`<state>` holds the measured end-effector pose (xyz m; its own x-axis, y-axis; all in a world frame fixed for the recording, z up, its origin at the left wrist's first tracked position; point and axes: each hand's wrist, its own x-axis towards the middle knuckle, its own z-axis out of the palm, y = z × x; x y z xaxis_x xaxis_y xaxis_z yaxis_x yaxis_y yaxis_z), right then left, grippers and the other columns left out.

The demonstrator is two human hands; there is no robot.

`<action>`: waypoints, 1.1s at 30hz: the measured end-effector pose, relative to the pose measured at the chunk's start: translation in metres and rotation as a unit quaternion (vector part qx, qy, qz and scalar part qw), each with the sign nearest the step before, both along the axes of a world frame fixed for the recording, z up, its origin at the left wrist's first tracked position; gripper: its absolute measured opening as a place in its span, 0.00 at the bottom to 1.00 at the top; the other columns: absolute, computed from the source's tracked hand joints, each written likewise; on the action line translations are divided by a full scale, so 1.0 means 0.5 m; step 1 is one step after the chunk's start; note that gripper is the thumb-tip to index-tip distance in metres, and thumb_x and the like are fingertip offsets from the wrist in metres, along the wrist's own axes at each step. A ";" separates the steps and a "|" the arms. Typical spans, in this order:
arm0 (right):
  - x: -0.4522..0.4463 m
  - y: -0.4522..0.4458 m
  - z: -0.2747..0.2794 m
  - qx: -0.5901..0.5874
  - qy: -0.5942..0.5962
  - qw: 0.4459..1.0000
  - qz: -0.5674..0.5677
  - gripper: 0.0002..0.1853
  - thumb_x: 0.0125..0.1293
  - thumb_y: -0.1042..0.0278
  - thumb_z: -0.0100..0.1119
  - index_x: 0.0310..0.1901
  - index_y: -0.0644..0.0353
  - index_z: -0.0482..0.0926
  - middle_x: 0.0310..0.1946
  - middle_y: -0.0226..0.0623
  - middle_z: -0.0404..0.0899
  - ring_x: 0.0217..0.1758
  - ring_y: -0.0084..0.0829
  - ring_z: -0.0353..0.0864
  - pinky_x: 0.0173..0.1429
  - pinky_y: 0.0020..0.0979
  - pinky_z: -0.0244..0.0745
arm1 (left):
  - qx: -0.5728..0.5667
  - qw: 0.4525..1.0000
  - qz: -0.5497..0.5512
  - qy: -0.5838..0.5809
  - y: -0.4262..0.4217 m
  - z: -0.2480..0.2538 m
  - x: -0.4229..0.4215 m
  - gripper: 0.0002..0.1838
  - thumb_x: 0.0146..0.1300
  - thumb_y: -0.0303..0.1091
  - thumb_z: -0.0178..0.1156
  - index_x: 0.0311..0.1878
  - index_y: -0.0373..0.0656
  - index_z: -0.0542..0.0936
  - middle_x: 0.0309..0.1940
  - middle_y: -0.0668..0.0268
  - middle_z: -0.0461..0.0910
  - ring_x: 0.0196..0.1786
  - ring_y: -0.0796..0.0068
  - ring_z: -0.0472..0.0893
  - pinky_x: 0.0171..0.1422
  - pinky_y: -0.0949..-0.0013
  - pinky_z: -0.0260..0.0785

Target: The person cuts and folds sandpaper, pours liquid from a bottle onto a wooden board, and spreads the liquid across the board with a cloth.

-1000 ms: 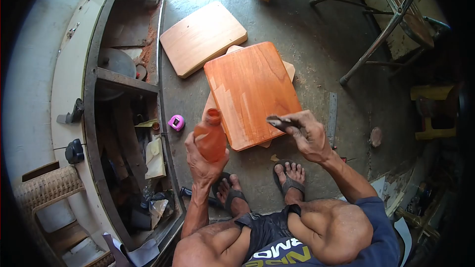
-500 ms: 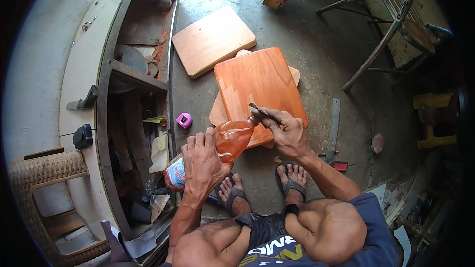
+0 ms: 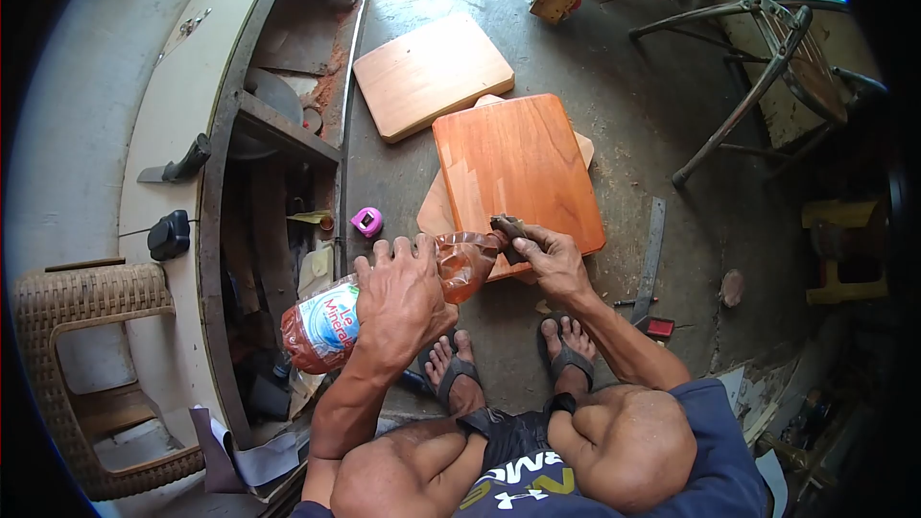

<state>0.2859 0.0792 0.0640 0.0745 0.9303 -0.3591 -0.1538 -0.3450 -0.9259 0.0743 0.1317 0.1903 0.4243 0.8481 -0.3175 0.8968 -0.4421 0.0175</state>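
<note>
Grip of your left hand [image 3: 398, 302]: fingers wrapped over the middle of a clear plastic bottle [image 3: 321, 326] with reddish contents. Grip of your right hand [image 3: 554, 266]: thumb and fingers pinching a small dark pad [image 3: 510, 228] at the bottle's neck. Both meet over the near part of the reddish-brown board [image 3: 528, 168], which lies on a paler lower board [image 3: 436, 206] set askew beneath it on the floor [image 3: 614, 101]. You hold the bottle lengthwise, base to your left and neck to your right, presumably so that its mouth meets the pad; the mouth itself is hidden. The lower board seems to act as a prop, lifting the upper one off the floor. Farther out, well apart from your hands, lies another pale board [image 3: 432, 77]; a pink tape measure [image 3: 366, 222] rests to the left and a metal ruler [image 3: 652, 249] to the right. Note the pose: your left hand shows its back, knuckles up, while your right forearm slants inward from outside the right knee [image 3: 648, 456], fingers directed toward the bottle's neck.
</note>
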 end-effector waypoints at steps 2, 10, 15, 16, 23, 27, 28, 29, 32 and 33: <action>-0.010 0.006 0.016 -0.008 -0.018 1.000 0.004 0.18 0.78 0.77 0.53 0.66 0.66 0.81 0.51 0.32 0.88 0.53 0.20 0.83 0.60 0.25 0.78 | -0.008 1.000 0.011 -0.014 -0.003 -0.007 -0.020 0.35 0.45 0.44 0.73 0.58 0.39 0.76 0.48 0.53 0.79 0.55 0.50 0.79 0.58 0.48 0.69; -0.056 0.081 0.105 0.037 -0.133 0.988 0.073 0.17 0.78 0.75 0.55 0.64 0.65 0.82 0.49 0.32 0.89 0.51 0.22 0.85 0.61 0.26 0.79 | 0.039 0.964 0.090 -0.247 -0.025 -0.111 -0.157 0.42 0.46 0.44 0.74 0.65 0.38 0.73 0.47 0.53 0.77 0.54 0.49 0.76 0.58 0.47 0.67; -0.069 0.128 0.153 0.036 -0.160 0.983 0.083 0.18 0.77 0.68 0.60 0.62 0.69 0.82 0.45 0.33 0.88 0.44 0.20 0.83 0.54 0.28 0.79 | 0.064 0.938 0.113 -0.321 -0.017 -0.153 -0.190 0.47 0.40 0.42 0.77 0.67 0.38 0.71 0.47 0.54 0.75 0.54 0.48 0.75 0.60 0.47 0.68; -0.071 0.127 0.160 0.025 -0.161 0.983 0.086 0.19 0.77 0.66 0.61 0.62 0.69 0.82 0.45 0.34 0.87 0.45 0.20 0.83 0.54 0.28 0.79 | 0.062 0.932 0.114 -0.337 -0.016 -0.159 -0.193 0.47 0.40 0.41 0.77 0.67 0.38 0.70 0.47 0.53 0.75 0.53 0.48 0.75 0.60 0.47 0.68; -0.075 0.147 0.159 -0.090 0.125 0.987 0.039 0.18 0.77 0.67 0.61 0.61 0.71 0.79 0.49 0.39 0.86 0.49 0.27 0.86 0.58 0.31 0.82 | 0.076 0.900 0.133 -0.407 -0.024 -0.214 -0.194 0.48 0.40 0.36 0.79 0.67 0.37 0.68 0.49 0.51 0.75 0.54 0.45 0.76 0.61 0.47 0.69; -0.068 0.189 0.118 -0.126 0.211 0.966 0.075 0.19 0.78 0.67 0.59 0.63 0.72 0.76 0.54 0.41 0.84 0.53 0.28 0.86 0.62 0.34 0.82 | 0.090 0.874 0.172 -0.445 -0.029 -0.243 -0.195 0.50 0.40 0.36 0.80 0.69 0.37 0.66 0.53 0.48 0.75 0.56 0.42 0.75 0.64 0.45 0.68; -0.065 0.211 0.105 -0.118 0.209 0.967 0.090 0.19 0.79 0.68 0.58 0.64 0.71 0.75 0.56 0.41 0.83 0.54 0.28 0.85 0.63 0.33 0.82 | 0.096 0.864 0.189 -0.457 -0.030 -0.244 -0.200 0.51 0.41 0.36 0.81 0.70 0.37 0.65 0.55 0.47 0.74 0.58 0.41 0.75 0.66 0.45 0.68; -0.062 0.236 0.085 -0.107 0.165 0.976 0.089 0.19 0.79 0.67 0.57 0.63 0.71 0.76 0.53 0.39 0.84 0.52 0.26 0.85 0.61 0.32 0.82 | 0.099 0.854 0.206 -0.468 -0.038 -0.245 -0.203 0.52 0.43 0.36 0.81 0.71 0.37 0.64 0.58 0.46 0.74 0.60 0.41 0.75 0.68 0.45 0.68; -0.030 0.340 0.022 -0.039 -0.105 0.976 0.189 0.19 0.78 0.65 0.59 0.61 0.70 0.80 0.44 0.37 0.85 0.45 0.24 0.84 0.54 0.31 0.79 | 0.116 0.820 0.238 -0.508 -0.046 -0.253 -0.215 0.52 0.45 0.35 0.81 0.72 0.37 0.63 0.61 0.46 0.73 0.64 0.43 0.75 0.71 0.48 0.67; -0.017 0.377 0.000 -0.001 -0.223 0.946 0.235 0.19 0.77 0.64 0.59 0.61 0.69 0.82 0.41 0.36 0.85 0.42 0.24 0.83 0.51 0.31 0.79 | 0.114 0.821 0.241 -0.505 -0.048 -0.254 -0.215 0.52 0.45 0.35 0.81 0.72 0.37 0.63 0.61 0.46 0.73 0.64 0.43 0.75 0.71 0.48 0.67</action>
<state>0.2772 0.2679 0.0642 -0.2024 0.8974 -0.3920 0.4235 -0.2808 -0.8613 -0.0332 0.1079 0.0635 -0.0283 0.9834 0.1794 0.5481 -0.1348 0.8254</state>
